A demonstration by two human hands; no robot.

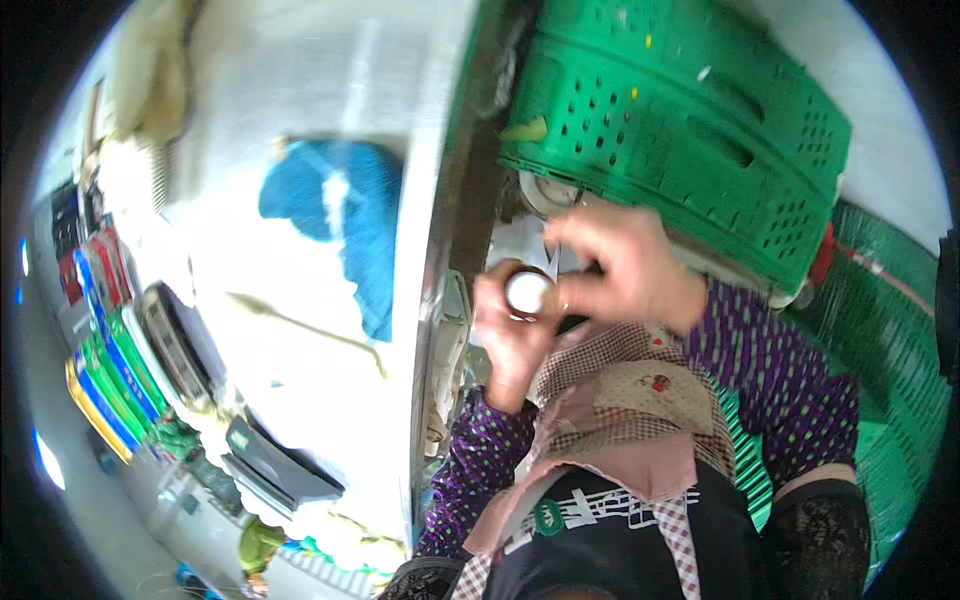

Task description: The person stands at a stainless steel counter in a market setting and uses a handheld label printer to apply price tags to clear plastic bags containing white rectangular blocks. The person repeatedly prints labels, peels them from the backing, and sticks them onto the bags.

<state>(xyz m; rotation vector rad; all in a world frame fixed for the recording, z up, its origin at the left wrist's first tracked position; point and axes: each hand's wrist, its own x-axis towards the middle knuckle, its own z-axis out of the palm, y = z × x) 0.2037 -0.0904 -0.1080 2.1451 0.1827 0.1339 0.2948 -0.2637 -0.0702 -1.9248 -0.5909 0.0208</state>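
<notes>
My left hand (508, 345) is wrapped round a small dark-brown container with a round white top (527, 292), held upright in front of my apron. Just to the right of it is my right hand (632, 262), blurred by motion. Its thumb side comes close to the white top; whether it touches is too smeared to tell. A thin pale sliver (553, 262) shows between the two hands, its kind unclear. Purple dotted sleeves cover both my forearms, and a checked pink apron (640, 420) lies below the hands.
Stacked green plastic crates (680, 130) stand beyond my right hand, above a pale round object (548, 193). A white table (300, 330) on the left bears a crumpled blue cloth (340, 210) and a long thin tool (310, 330). Green netting (880, 330) lies at the right.
</notes>
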